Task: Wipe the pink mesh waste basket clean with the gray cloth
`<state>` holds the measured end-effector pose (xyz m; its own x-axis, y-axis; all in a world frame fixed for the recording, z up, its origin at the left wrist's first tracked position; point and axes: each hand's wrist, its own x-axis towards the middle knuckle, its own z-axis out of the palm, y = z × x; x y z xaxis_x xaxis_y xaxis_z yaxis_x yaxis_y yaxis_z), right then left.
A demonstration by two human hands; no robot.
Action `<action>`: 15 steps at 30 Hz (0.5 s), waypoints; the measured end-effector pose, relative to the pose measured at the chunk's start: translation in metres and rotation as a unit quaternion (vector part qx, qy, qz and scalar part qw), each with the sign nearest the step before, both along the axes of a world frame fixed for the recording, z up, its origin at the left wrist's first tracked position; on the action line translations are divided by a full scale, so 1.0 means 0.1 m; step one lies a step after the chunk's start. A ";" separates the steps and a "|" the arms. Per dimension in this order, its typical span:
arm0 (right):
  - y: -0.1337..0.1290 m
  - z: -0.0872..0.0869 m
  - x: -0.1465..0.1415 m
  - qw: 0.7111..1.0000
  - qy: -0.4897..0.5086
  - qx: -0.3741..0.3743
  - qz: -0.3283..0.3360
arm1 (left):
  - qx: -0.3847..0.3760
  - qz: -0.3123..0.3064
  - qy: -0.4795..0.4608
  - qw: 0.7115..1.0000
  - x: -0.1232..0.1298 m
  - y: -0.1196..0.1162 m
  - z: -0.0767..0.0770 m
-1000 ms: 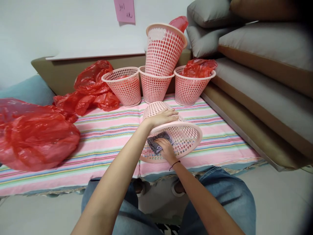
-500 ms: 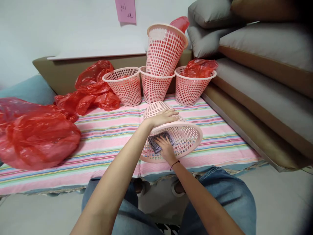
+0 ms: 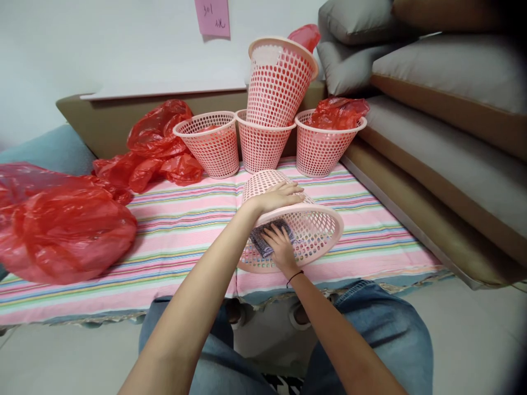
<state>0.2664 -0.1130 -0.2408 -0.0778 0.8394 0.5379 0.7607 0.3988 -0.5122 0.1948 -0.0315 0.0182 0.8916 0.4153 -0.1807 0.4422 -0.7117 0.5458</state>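
At centre, basket (image 3: pixel 315 229) is lying on its side, mouth facing 5 o'clock; L hand (image 3: pixel 280 199), fingers out flat, is resting atop; R hand (image 3: pixel 281 248), fingers spread, is pressing cloth (image 3: pixel 259 240) inside. Poss. risk: basket rolling twd 3 if L pressure's too light.

Five pink baskets: one lying basket (image 3: pixel 265 180) at the centre; three upright — 10 o'clock basket (image 3: pixel 212 153), 12 o'clock basket (image 3: pixel 263 149), 2 o'clock basket (image 3: pixel 325 153); one tilted basket (image 3: pixel 280 82), set in the 12 o'clock one. Two hands: left hand (image 3: pixel 280 198), right hand (image 3: pixel 282 247). One cloth (image 3: pixel 260 241). One pink note (image 3: pixel 213 18), 11 o'clock. At least four cushions (image 3: pixel 457 63), 2 to 3 o'clock. Red bags (image 3: pixel 69 230), 9 to 10 o'clock — too crumpled to count.
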 end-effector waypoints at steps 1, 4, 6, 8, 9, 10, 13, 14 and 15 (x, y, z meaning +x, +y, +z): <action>0.01 -0.01 -0.01 1.000 -0.001 -0.004 -0.003 | -0.003 0.001 -0.003 1.000 0.00 0.00 0.00; 0.03 -0.04 -0.03 1.000 0.002 -0.017 -0.007 | -0.002 -0.002 -0.006 1.000 0.01 0.00 0.00; 0.05 -0.06 -0.03 1.000 0.009 -0.022 -0.008 | 0.000 -0.004 -0.004 1.000 0.01 0.00 0.00; 0.06 -0.06 -0.02 1.000 0.019 -0.024 -0.005 | 0.002 -0.005 -0.002 1.000 0.01 0.00 -0.01; 0.06 -0.06 -0.02 0.999 0.025 -0.024 -0.003 | 0.004 -0.004 -0.001 1.000 0.01 -0.01 -0.01; 0.06 -0.05 -0.01 0.999 0.033 -0.023 -0.001 | 0.006 -0.002 -0.001 1.000 0.01 -0.01 -0.02; 0.07 0.00 0.01 0.998 0.062 -0.019 0.001 | 0.008 0.001 -0.003 1.000 0.02 0.00 -0.04; 0.09 0.02 0.02 0.997 0.074 -0.018 -0.001 | 0.006 0.002 -0.003 1.000 0.02 0.01 -0.04; 0.11 0.05 0.03 0.996 0.086 -0.017 -0.005 | 0.003 0.002 -0.004 1.000 0.02 0.01 -0.05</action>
